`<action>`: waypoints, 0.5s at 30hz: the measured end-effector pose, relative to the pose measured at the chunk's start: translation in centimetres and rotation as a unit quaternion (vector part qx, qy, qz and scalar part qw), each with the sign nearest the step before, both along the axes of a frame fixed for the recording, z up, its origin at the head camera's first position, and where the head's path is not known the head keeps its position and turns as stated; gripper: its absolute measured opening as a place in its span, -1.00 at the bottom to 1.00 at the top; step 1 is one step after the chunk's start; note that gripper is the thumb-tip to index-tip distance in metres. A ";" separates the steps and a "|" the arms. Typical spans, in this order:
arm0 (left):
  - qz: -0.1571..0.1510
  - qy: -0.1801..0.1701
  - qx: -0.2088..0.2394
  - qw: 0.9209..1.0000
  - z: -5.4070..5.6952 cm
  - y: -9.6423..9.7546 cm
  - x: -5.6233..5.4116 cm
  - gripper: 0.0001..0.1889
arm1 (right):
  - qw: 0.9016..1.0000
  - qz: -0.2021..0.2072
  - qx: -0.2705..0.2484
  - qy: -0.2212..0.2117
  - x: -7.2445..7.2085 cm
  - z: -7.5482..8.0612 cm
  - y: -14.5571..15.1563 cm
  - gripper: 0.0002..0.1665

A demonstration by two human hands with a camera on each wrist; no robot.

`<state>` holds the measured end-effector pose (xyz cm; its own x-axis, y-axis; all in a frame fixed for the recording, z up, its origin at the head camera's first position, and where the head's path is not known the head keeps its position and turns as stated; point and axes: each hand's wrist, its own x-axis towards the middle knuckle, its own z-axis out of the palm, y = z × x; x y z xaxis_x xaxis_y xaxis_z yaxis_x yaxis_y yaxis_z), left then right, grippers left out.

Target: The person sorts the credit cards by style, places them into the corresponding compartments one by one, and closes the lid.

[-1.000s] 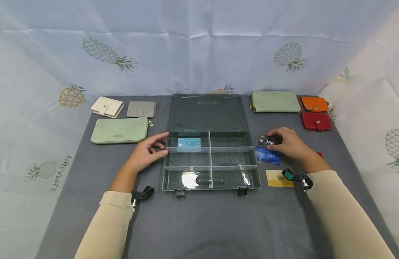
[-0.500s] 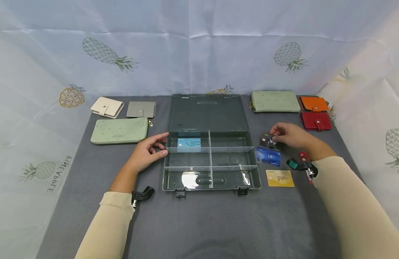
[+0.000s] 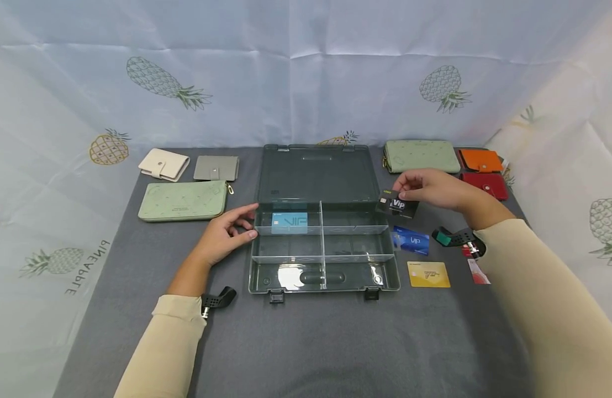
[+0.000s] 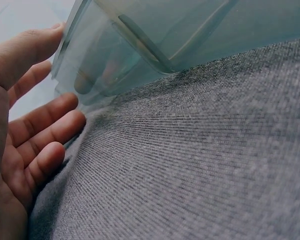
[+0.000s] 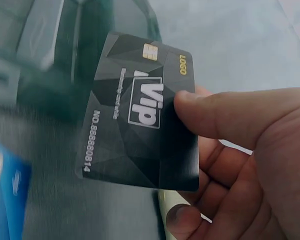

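Transfer of black card seems step in hand — right hand clamped on it, thumb atop, fingers beneath, at right side of open divided box. Next move probably calls for steady pinch, card clear of box's rim. Card: dark faceted pattern, white "Vip", gold chip, yellow "LOGO". Left hand — digits apart, fingertips at box's left wall.

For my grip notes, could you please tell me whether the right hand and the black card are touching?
Touching: the right wrist view plainly shows the right hand pinching the black card, its thumb over the card's printed face.
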<state>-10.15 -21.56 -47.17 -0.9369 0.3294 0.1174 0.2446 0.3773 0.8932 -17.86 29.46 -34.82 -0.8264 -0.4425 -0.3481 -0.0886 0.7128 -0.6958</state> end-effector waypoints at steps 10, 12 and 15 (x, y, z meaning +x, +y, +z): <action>0.003 -0.005 -0.005 1.000 0.2 0.1 0.1 -0.34 | 0.997 0.065 -0.048 -0.017 -0.3 -0.5 -5.1 -0.85; 0.003 -0.006 -0.006 1.000 0.3 0.1 0.2 -0.34 | 0.996 0.075 -0.052 -0.014 -0.3 -0.8 -5.8 -0.84; 0.002 -0.007 -0.007 1.000 0.3 0.0 0.2 -0.34 | 0.995 0.088 -0.052 -0.009 -0.2 -1.4 -6.7 -0.84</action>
<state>-9.97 -21.51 -46.90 -0.9399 0.3265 0.0997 0.2305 0.3915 0.8908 -18.10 22.75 -36.18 -0.7267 -0.6144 -0.3073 -0.1921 0.6113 -0.7677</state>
